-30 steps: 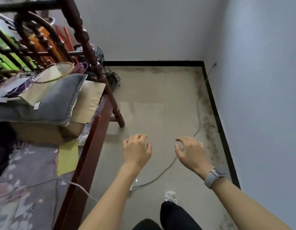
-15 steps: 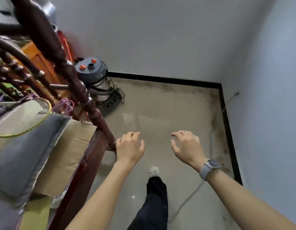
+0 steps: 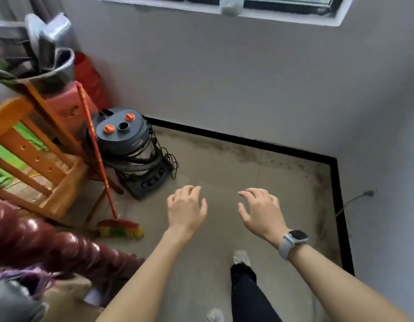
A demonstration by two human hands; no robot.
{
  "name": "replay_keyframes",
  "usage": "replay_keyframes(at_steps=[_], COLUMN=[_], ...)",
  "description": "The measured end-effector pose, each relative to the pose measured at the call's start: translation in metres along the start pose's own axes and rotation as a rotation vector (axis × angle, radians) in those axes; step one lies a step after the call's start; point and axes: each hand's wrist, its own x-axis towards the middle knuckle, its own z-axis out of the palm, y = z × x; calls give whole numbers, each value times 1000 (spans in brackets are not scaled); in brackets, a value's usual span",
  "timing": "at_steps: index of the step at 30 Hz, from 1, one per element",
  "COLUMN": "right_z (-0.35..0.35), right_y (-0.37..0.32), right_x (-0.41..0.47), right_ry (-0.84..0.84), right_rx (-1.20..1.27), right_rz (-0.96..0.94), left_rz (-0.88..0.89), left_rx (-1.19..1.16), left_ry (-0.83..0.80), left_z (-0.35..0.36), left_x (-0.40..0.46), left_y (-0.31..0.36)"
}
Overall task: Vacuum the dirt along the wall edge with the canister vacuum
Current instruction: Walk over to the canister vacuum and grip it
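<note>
At the far left stood an orange wooden rack (image 3: pixel 38 159) with a grey bucket (image 3: pixel 55 73) of blurred items on top. A red broom (image 3: pixel 101 168) leaned against the rack, its multicoloured bristle head resting on the floor (image 3: pixel 224 173). A dark red turned post (image 3: pixel 50 242) crossed the lower left corner.

Just right of the broom, the vacuum (image 3: pixel 127 145) stood upright near the back wall (image 3: pixel 224 77), well apart from both hands. Its dark grey lid carried two orange knobs and a round open port between them. The hose and a black cord were coiled around the drum above a black base.

The left hand (image 3: pixel 186 210) was extended forward at mid-frame, forearm bare, palm down, fingers loosely bent and spread. It held nothing and touched nothing.

The right hand (image 3: pixel 261 212) was extended level with it, palm down, fingers relaxed and slightly curled, thumb out. It too was empty. A grey-strapped watch (image 3: pixel 291 240) sat on that wrist.

Below the hands, one dark trouser leg and a pale shoe were visible.

Dirt (image 3: pixel 322 182) lay as dark smudging on the floor along the black skirting (image 3: pixel 340 205), heaviest in the right corner. A thin cable (image 3: pixel 354 201) hung against the right wall.
</note>
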Motion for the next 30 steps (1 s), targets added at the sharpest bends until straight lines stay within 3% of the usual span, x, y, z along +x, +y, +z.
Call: replay_keyframes(at_steps=[9,14,20,25,30], right_z=[10,6,31,69,124], right_y=[-13,-62,-138,-202,-271], right_x=[257,376,471,548,633], right_ry=[-140,-213,-301,-359,-416], right_rx=[4,-13,-13,-8,-33], right_rz=[-241,-445,-653,-706,-681], left_rz=[-374,-573,-728,-811,-848], left_rx=[-45,-100,-126,-181,-333], left_ry=[68,165,149,138,230], left_z=[-7,-35,-38,-35,-22], left_x=[191,267,324,393,466], left_y=[-52,-83,-147,-223,-305])
